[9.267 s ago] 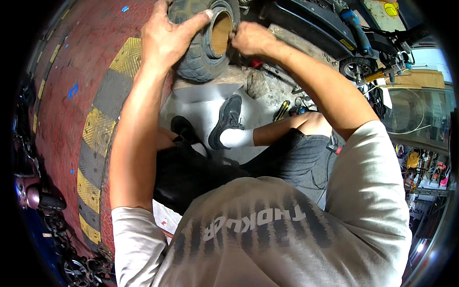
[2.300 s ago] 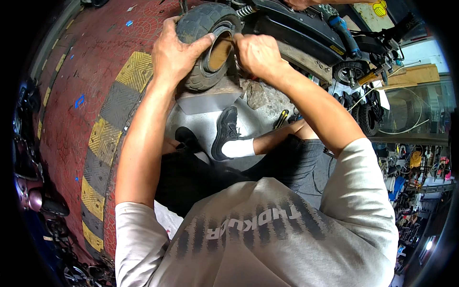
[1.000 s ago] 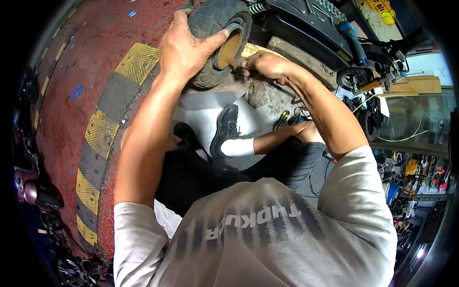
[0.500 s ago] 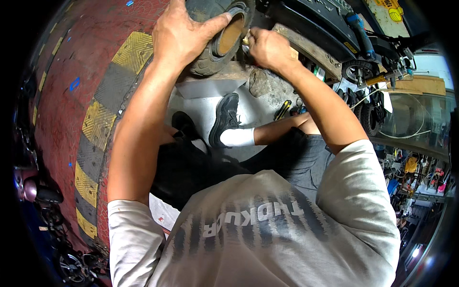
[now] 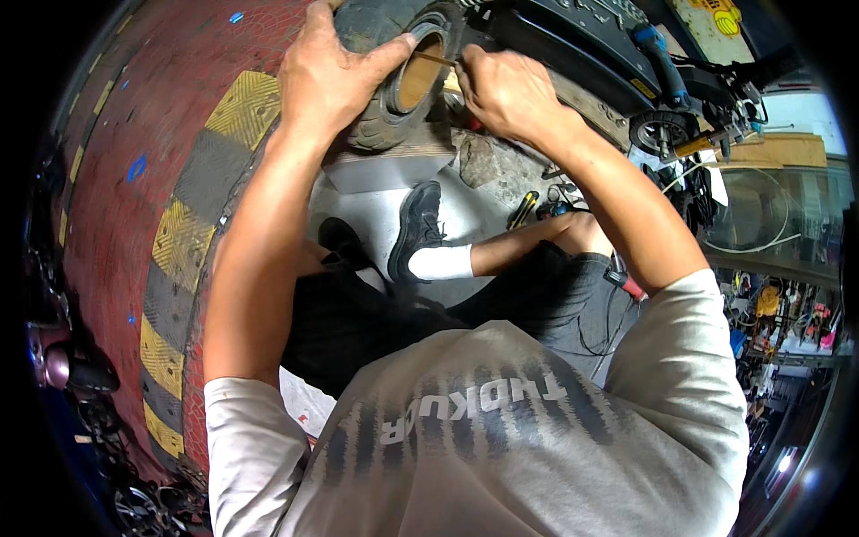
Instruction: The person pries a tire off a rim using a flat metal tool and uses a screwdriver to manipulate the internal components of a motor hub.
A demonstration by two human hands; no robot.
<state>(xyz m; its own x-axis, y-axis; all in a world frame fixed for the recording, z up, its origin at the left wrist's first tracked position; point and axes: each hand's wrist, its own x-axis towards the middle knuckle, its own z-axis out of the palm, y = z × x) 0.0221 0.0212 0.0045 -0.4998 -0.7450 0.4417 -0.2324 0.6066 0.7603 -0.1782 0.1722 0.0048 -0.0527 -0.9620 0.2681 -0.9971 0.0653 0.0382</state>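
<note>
Small black tyre (image 5: 380,125), left hand (image 5: 335,76) grip clamped over it, right hand (image 5: 506,89) grip pinching thin rod (image 5: 434,59), yellow sign (image 5: 711,13) top right.

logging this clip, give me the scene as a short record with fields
setting: red brick floor with a yellow and grey ribbed strip
left hand: gripping the small black rubber tyre
right hand: holding a thin metal rod that reaches into the tyre's opening
posture: seated, black shoe below the tyre
</note>
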